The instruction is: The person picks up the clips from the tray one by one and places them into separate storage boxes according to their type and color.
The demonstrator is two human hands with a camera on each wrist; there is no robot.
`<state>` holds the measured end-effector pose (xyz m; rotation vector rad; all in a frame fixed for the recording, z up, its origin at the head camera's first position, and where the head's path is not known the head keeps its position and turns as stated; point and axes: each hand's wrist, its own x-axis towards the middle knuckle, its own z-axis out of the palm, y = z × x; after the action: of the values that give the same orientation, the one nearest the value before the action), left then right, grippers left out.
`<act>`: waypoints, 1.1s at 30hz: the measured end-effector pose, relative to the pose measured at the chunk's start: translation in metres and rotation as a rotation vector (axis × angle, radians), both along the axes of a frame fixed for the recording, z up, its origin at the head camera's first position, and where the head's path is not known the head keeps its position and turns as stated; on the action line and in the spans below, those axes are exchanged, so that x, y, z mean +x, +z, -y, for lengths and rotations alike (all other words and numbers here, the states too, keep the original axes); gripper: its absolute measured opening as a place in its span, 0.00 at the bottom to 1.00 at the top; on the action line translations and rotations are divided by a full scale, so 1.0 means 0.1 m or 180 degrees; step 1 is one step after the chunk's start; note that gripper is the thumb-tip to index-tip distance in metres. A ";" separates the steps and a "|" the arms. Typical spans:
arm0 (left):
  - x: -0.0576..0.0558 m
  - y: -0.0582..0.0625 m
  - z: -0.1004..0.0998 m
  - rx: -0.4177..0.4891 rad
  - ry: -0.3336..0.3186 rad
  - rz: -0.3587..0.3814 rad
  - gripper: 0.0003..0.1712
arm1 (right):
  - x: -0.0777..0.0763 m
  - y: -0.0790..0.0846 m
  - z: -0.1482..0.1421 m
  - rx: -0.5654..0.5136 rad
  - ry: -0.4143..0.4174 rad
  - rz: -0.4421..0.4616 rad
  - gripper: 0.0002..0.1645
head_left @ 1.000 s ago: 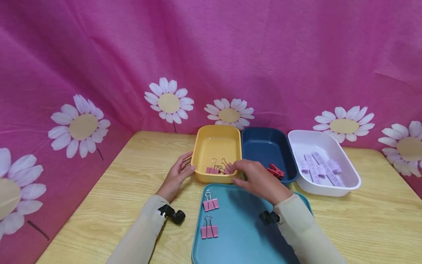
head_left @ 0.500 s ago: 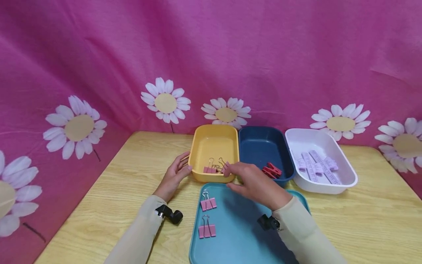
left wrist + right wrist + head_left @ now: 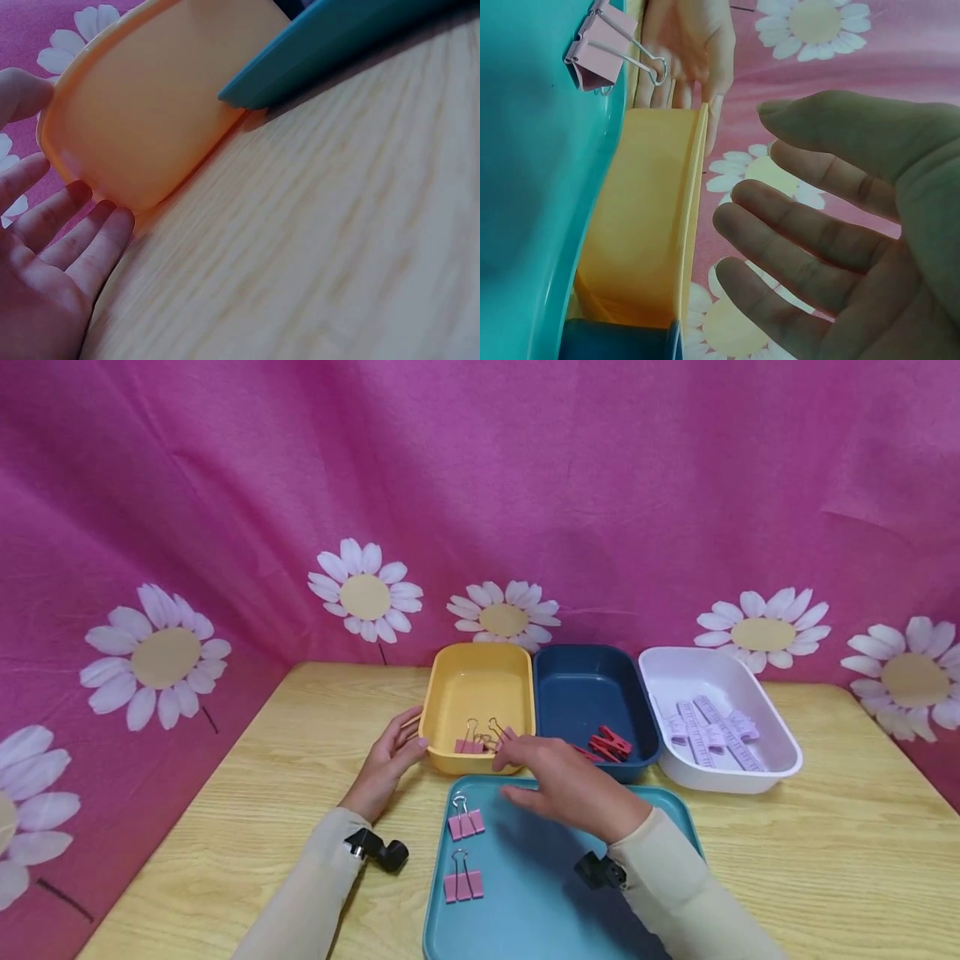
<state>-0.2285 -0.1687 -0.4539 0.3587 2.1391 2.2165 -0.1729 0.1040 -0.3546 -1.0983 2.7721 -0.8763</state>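
In the head view my left hand point(image 3: 384, 767) is at the left side of a yellow bin point(image 3: 478, 685). Its fingertips touch the outer wall and the thumb is at the rim, fingers extended, as the left wrist view shows. My right hand point(image 3: 576, 787) hovers over the bin's front right corner, holding nothing; in the right wrist view its fingers are spread and slightly bent. Several pink binder clips point(image 3: 468, 747) lie at the front of the yellow bin, partly hidden by the right fingers. Two more pink binder clips, one upper point(image 3: 467, 824) and one lower point(image 3: 463, 886), lie on a teal tray point(image 3: 525, 893).
Right of the yellow bin stands a dark blue bin point(image 3: 585, 685) with red clothespins point(image 3: 610, 742). Beside that, a white bin point(image 3: 780, 727) holds lilac ruler-patterned pieces point(image 3: 708, 735). The bins stand along the back of a wooden table point(image 3: 840, 860), before a pink flowered cloth point(image 3: 600, 485).
The head view has turned slightly right, so everything sits further left. My right hand has shifted a little left over the yellow bin's front edge, uncovering more of the red clothespins. The left hand stays put.
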 end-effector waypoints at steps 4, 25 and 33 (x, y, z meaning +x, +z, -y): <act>0.00 0.00 0.00 0.0027 -0.0023 -0.0019 0.33 | 0.00 0.01 0.01 0.0008 0.0072 0.0011 0.16; -0.01 -0.01 0.01 -0.0115 0.0006 0.0028 0.32 | 0.08 -0.07 0.15 0.0241 0.0314 0.0251 0.21; -0.01 0.00 0.01 -0.0126 0.0025 0.0048 0.32 | 0.12 -0.12 0.23 0.0264 0.0426 0.0321 0.18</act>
<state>-0.2292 -0.1695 -0.4540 0.3316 2.1770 2.1703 -0.1611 0.0810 -0.3668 -1.1754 2.5942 -0.7723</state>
